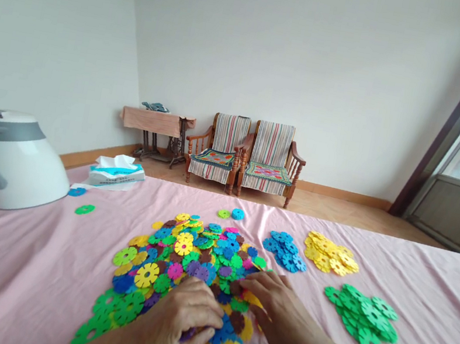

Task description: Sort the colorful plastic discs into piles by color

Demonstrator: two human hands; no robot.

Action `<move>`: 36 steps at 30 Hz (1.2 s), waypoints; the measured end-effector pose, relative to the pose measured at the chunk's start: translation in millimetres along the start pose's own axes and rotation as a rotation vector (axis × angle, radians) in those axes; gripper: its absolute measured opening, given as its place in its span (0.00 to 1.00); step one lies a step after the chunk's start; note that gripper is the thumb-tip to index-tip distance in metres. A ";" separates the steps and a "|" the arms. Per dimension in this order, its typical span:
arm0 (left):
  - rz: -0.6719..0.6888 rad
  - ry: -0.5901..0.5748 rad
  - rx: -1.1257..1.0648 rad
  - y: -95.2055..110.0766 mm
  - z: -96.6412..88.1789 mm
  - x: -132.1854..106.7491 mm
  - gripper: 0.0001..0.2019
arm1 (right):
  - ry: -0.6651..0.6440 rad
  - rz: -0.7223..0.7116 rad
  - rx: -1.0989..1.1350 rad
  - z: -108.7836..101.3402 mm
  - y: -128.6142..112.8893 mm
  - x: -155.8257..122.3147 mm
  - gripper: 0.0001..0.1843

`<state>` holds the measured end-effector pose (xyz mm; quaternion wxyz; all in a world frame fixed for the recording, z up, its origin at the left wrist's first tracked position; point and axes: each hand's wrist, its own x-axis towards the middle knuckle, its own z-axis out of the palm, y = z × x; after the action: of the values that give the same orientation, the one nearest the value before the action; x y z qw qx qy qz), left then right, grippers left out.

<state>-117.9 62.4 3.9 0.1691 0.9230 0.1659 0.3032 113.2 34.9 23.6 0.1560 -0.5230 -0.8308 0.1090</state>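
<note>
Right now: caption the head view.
Left hand and right hand at mixed disc pile; blue pile, yellow pile, green pile at right.

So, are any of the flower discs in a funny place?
A bit: a green disc and a blue disc lie by the kettle, away from the mixed heap and the blue pile and green pile.

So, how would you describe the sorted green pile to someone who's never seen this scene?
On the pink cloth, look right of the mixed heap. The green pile lies nearer the camera than its neighbours, the blue pile and yellow pile.
</note>
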 end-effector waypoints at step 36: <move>-0.009 -0.022 0.031 0.9 -0.8 0.7 0.10 | -0.021 0.269 0.043 0.2 10.3 -9.9 0.13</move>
<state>-117.7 62.0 5.3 0.1578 0.9280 0.1730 0.2898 125.7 30.4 18.4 0.1425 -0.6249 -0.7524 0.1521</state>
